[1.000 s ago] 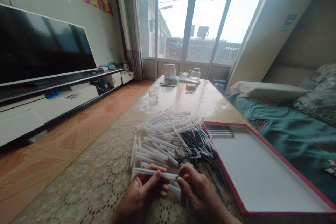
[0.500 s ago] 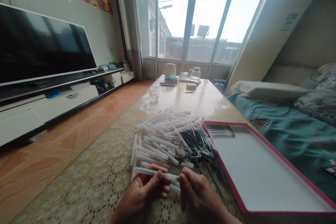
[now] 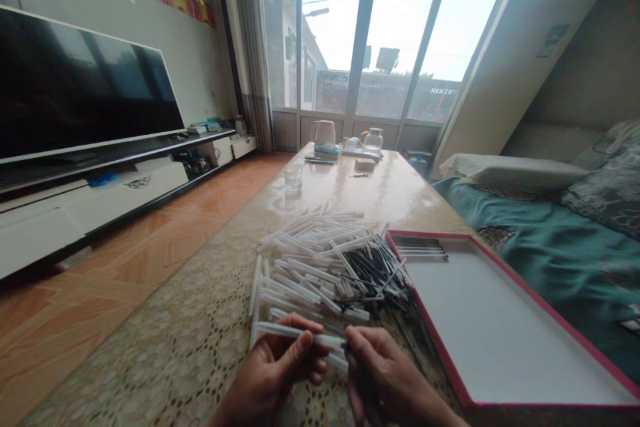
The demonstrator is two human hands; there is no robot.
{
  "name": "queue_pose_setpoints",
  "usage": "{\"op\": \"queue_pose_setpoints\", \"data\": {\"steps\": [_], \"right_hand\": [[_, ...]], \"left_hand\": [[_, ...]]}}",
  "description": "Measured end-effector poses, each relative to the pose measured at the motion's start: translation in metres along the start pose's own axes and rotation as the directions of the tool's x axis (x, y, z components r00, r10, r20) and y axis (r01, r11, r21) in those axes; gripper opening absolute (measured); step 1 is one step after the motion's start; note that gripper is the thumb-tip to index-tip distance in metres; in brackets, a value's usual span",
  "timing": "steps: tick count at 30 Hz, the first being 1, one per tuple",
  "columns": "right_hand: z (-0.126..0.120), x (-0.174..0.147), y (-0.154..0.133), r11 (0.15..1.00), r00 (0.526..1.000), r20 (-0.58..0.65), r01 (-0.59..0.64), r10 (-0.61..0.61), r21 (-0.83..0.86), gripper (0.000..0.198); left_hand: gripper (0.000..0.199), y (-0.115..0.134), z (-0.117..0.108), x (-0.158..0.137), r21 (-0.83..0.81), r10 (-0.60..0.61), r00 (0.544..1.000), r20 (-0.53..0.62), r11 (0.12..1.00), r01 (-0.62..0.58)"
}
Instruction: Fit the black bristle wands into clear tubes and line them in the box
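My left hand (image 3: 280, 363) is closed round a translucent white pen (image 3: 280, 329), thumb on top, with its tapered tip pointing left. At the pen's right end, my right hand (image 3: 375, 363) pinches with thumb and forefinger, where a small dark part shows at the fingertips. Whether that part is a plug or a refill's end is too small to tell. Just beyond both hands lies a heap of white pen barrels (image 3: 300, 280), with a pile of thin dark refills (image 3: 370, 267) on its right side.
A pink-rimmed white tray (image 3: 500, 333) lies to the right, with several pens (image 3: 423, 253) lined up in its far left corner. Farther along the patterned table (image 3: 165, 347) stand a drinking glass (image 3: 293, 179), a kettle (image 3: 324, 135) and a glass jug (image 3: 373, 139).
My right hand has shifted slightly right and its fingertips sit nearer the pen's end, baring more of the dark part. My left hand has hardly moved and keeps its hold.
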State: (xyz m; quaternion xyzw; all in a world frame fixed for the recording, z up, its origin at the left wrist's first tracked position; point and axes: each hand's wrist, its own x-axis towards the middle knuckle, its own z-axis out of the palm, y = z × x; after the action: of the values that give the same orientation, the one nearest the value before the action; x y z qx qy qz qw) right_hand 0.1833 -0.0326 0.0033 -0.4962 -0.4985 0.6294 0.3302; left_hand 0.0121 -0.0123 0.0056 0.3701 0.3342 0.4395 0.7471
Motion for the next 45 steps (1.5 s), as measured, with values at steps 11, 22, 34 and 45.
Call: {"op": "queue_pose_setpoints", "data": {"steps": [11,22,34,45], "right_hand": [[0.001,0.000,0.001,0.996,0.995,-0.056,0.080,-0.078,0.034,0.057],[-0.003,-0.007,-0.006,0.754,0.869,-0.135,0.324,-0.476,-0.571,0.040],[-0.026,-0.007,-0.014,0.859,0.799,-0.402,0.259,-0.447,-0.442,0.034],[-0.028,-0.008,-0.013,0.862,0.788,-0.419,0.264,-0.451,-0.432,0.032]], "left_hand": [[0.023,-0.002,-0.004,0.004,0.044,0.025,0.999,-0.045,0.999,-0.023],[0.017,0.001,-0.001,0.000,0.203,0.016,0.994,0.110,0.978,-0.038],[0.036,-0.015,-0.010,0.000,0.786,0.337,0.746,0.574,0.028,-0.618],[0.031,-0.023,-0.006,0.001,0.812,0.304,0.755,0.581,-0.270,-0.517]]}}
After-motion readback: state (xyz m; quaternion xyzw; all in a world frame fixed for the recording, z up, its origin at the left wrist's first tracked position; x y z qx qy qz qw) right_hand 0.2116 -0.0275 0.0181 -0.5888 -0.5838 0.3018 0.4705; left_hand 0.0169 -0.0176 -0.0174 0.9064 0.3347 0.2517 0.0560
